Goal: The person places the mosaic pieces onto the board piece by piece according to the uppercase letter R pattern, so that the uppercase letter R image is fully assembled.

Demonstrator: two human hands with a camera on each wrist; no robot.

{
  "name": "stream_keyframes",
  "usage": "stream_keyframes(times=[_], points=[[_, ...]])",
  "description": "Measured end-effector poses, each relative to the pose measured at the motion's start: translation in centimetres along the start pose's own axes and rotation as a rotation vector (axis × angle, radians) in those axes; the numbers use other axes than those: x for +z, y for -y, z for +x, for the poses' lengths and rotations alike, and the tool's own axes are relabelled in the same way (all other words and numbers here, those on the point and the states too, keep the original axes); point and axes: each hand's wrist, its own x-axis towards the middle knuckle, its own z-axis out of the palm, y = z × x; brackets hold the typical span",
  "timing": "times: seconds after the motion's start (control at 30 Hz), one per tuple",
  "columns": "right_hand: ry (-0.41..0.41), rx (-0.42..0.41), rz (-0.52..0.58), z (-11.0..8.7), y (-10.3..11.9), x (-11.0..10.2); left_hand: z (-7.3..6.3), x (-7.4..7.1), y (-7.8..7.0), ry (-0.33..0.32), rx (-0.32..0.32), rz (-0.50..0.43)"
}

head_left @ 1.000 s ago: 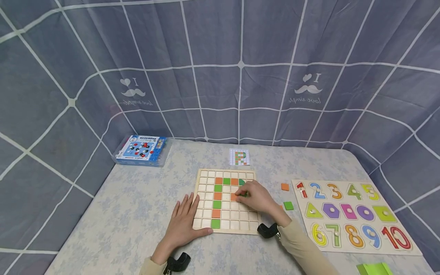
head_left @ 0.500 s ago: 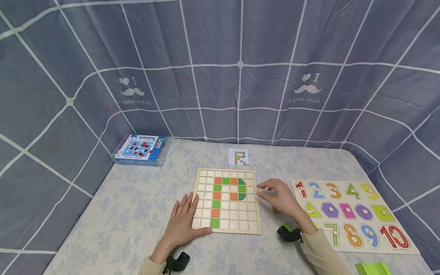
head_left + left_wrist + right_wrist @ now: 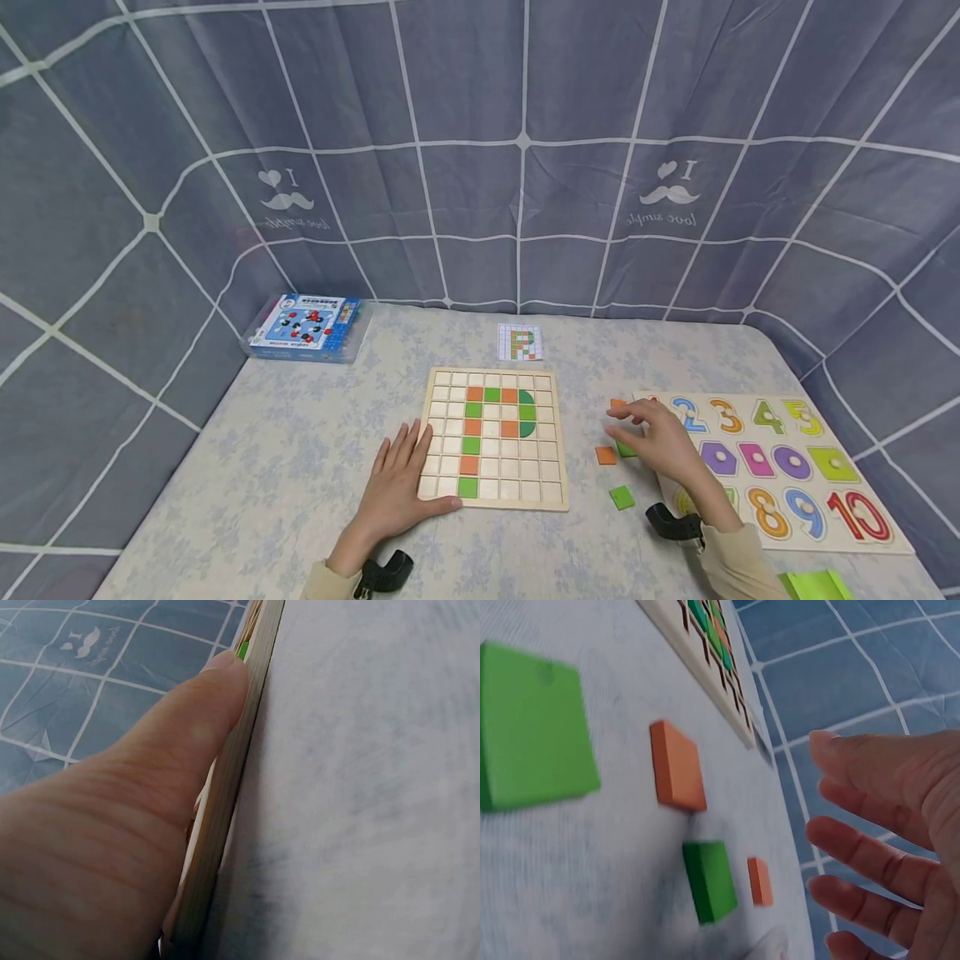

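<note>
My left hand [image 3: 401, 479] lies with spread fingers at the left edge of a wooden grid board [image 3: 525, 492], its thumb along the near rim. Orange and green square tiles in the board make a P shape, with dark green rounded pieces [image 3: 528, 429] at its right corners. My right hand [image 3: 663, 442] hovers over the table right of the board, holding nothing, fingers apart in the right wrist view. Below and around it lie loose tiles: an orange tile [image 3: 605, 456], a green tile [image 3: 622, 497], another green tile [image 3: 712, 881] and a farther orange tile [image 3: 759, 881].
A number-and-shape puzzle board [image 3: 757, 533] lies at the right, partly under my right hand. Behind the grid board is a small pattern card [image 3: 520, 342]. A boxed set [image 3: 303, 329] stands at the back left, and a bright green object [image 3: 816, 586] at the near right.
My right hand let go of a dark green rounded piece in the board, then moved right to above the loose tiles. The left hand stayed in place.
</note>
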Motion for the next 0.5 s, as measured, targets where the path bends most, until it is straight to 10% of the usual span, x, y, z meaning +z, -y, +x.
stream_keyframes(times=[0.5], points=[[0.033, 0.042, -0.040, -1.0, -1.2, -0.8, -0.1, 0.1, 0.1, 0.005, -0.006, 0.000]])
